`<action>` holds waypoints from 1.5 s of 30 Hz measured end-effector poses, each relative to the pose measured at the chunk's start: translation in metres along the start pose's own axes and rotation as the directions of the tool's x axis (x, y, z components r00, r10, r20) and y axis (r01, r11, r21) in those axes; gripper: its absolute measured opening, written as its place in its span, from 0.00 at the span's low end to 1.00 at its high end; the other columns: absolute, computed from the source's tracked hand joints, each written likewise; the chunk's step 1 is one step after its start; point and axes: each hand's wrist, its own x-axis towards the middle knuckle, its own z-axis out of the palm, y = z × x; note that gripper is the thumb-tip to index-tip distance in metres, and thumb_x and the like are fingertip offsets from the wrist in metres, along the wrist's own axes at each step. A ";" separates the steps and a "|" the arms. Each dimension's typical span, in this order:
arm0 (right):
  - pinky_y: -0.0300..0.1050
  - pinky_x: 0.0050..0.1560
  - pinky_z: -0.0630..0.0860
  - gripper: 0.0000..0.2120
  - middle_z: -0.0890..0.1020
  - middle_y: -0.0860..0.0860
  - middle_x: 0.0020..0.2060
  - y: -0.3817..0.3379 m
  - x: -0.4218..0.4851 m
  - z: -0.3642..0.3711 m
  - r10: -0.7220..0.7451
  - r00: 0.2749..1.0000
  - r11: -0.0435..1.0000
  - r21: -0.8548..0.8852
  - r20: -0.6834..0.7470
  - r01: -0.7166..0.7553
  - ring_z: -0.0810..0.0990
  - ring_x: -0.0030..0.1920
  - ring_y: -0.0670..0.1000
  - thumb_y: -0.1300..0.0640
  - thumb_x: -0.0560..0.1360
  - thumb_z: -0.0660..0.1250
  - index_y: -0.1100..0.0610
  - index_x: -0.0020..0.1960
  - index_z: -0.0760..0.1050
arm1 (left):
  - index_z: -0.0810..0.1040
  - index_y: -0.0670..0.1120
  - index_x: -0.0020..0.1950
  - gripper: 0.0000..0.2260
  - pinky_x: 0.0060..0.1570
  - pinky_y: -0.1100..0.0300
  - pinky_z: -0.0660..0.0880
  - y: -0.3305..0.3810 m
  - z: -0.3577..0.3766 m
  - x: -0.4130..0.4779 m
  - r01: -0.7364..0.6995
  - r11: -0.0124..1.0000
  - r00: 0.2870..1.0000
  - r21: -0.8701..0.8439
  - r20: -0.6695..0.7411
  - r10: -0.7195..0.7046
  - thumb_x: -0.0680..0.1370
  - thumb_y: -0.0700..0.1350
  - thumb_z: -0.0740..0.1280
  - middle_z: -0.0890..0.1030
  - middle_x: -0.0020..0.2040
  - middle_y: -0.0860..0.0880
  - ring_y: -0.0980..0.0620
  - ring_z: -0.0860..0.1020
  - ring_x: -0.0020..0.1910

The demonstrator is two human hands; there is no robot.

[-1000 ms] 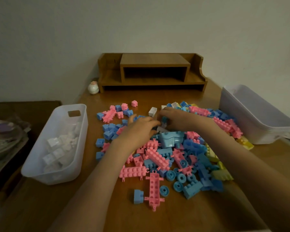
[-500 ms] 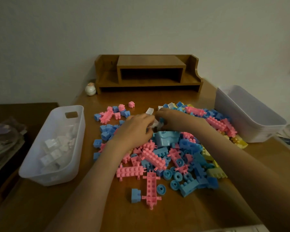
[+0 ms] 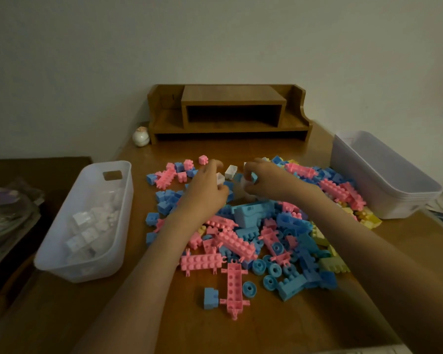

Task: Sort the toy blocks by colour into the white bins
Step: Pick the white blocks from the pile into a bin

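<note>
Nearest the camera, a loose pink studded plastic beam [image 3: 234,287] is lying lengthwise toward the viewer on the brown wooden table [image 3: 279,325], with a small blue cube block [image 3: 210,298] just beside it. Beyond them the mixed pile of pink, blue and yellow toy blocks [image 3: 266,233] is spreading across the middle of the table, and both forearms are reaching over it. The left hand [image 3: 205,192] is curling around a small white block [image 3: 220,178], pinching it between thumb and fingers. The right hand [image 3: 265,181] is closing on another white piece [image 3: 246,185] low in its palm, though how firmly it is held cannot be told. Between the two hands a loose white cube block [image 3: 231,171] is sitting on the table, about equally near both. The translucent white plastic bin [image 3: 108,172] already carrying white blocks is standing well to the left, so the left hand is the nearer one for the drop. The empty-looking white bin on the right [image 3: 368,180] is waiting beside the pile's far edge. At the back a wooden desk shelf [image 3: 230,111] is standing against the wall.
</note>
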 end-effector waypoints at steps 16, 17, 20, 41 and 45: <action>0.46 0.53 0.79 0.05 0.79 0.56 0.49 -0.017 -0.030 -0.004 0.132 0.990 0.463 0.879 0.058 -0.113 0.82 0.49 0.53 0.62 0.75 0.66 0.60 0.49 0.71 | 0.78 0.50 0.56 0.14 0.36 0.63 0.67 0.011 -0.002 -0.003 0.223 0.867 0.973 -0.447 0.154 -0.171 0.78 0.57 0.62 0.78 0.44 0.54 0.58 0.72 0.39; 0.46 0.53 0.80 0.05 0.79 0.57 0.49 -0.016 -0.030 -0.005 0.140 0.988 0.451 0.884 0.068 -0.125 0.82 0.49 0.54 0.62 0.76 0.66 0.61 0.50 0.71 | 0.78 0.50 0.54 0.12 0.36 0.63 0.67 0.010 -0.001 -0.003 0.226 0.870 0.972 -0.439 0.156 -0.174 0.78 0.57 0.63 0.78 0.43 0.54 0.58 0.72 0.39; 0.45 0.51 0.80 0.09 0.80 0.61 0.50 -0.012 -0.029 -0.005 0.197 0.975 0.470 0.863 0.102 -0.186 0.82 0.48 0.54 0.63 0.77 0.64 0.64 0.56 0.70 | 0.77 0.48 0.53 0.13 0.37 0.60 0.71 0.007 0.001 -0.001 0.249 0.871 0.968 -0.423 0.130 -0.214 0.76 0.56 0.66 0.79 0.45 0.50 0.53 0.75 0.41; 0.43 0.46 0.63 0.16 0.66 0.52 0.48 0.024 -0.019 -0.003 0.297 0.949 0.955 -0.037 0.105 -0.294 0.66 0.49 0.52 0.51 0.75 0.66 0.60 0.54 0.66 | 0.76 0.44 0.52 0.09 0.39 0.58 0.69 0.001 -0.001 -0.002 0.093 0.981 0.994 0.169 -0.065 -0.083 0.78 0.48 0.61 0.79 0.46 0.45 0.47 0.76 0.43; 0.42 0.41 0.65 0.13 0.71 0.51 0.47 0.018 -0.022 -0.007 0.260 0.960 0.965 -0.019 0.099 -0.260 0.69 0.47 0.51 0.52 0.75 0.67 0.55 0.49 0.63 | 0.71 0.45 0.56 0.11 0.38 0.57 0.68 0.001 -0.001 -0.003 0.123 0.984 0.991 0.127 -0.073 -0.115 0.78 0.49 0.63 0.78 0.46 0.46 0.48 0.76 0.43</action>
